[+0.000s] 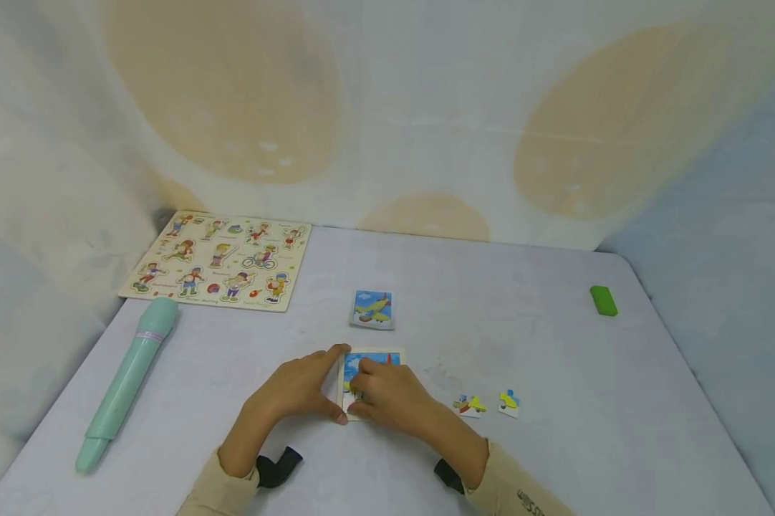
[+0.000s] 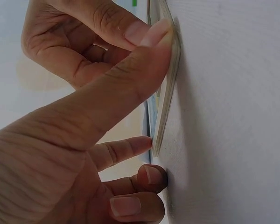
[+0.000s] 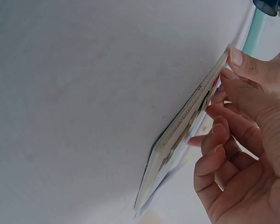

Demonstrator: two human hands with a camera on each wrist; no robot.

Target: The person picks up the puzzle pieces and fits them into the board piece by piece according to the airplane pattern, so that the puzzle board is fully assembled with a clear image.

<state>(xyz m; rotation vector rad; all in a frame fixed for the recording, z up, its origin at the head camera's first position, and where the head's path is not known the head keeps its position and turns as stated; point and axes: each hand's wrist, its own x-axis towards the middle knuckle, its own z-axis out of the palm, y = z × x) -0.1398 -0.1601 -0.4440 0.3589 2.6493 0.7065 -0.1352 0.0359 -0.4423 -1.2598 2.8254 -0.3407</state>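
Note:
A small framed jigsaw puzzle (image 1: 372, 356) with a blue-sky picture lies flat on the table before me. My left hand (image 1: 300, 387) holds its frame from the left, thumb at the near corner and forefinger at the far one. Over the puzzle's lower part is my right hand (image 1: 394, 398), its thumb and forefinger pinching a puzzle piece against the board; the fingers hide most of that piece. In the right wrist view, the frame's edge (image 3: 170, 135) shows beside the right fingertips. Loose yellow-and-red puzzle pieces (image 1: 470, 405) and another piece (image 1: 509, 403) lie to the right.
A picture card of an airplane (image 1: 372, 309) lies beyond the puzzle. At the back left is a wooden board of sports figures (image 1: 216, 261), with a mint-green microphone-shaped object (image 1: 130, 380) nearer me. A green block (image 1: 603, 300) sits far right. Patterned cloth walls border the table.

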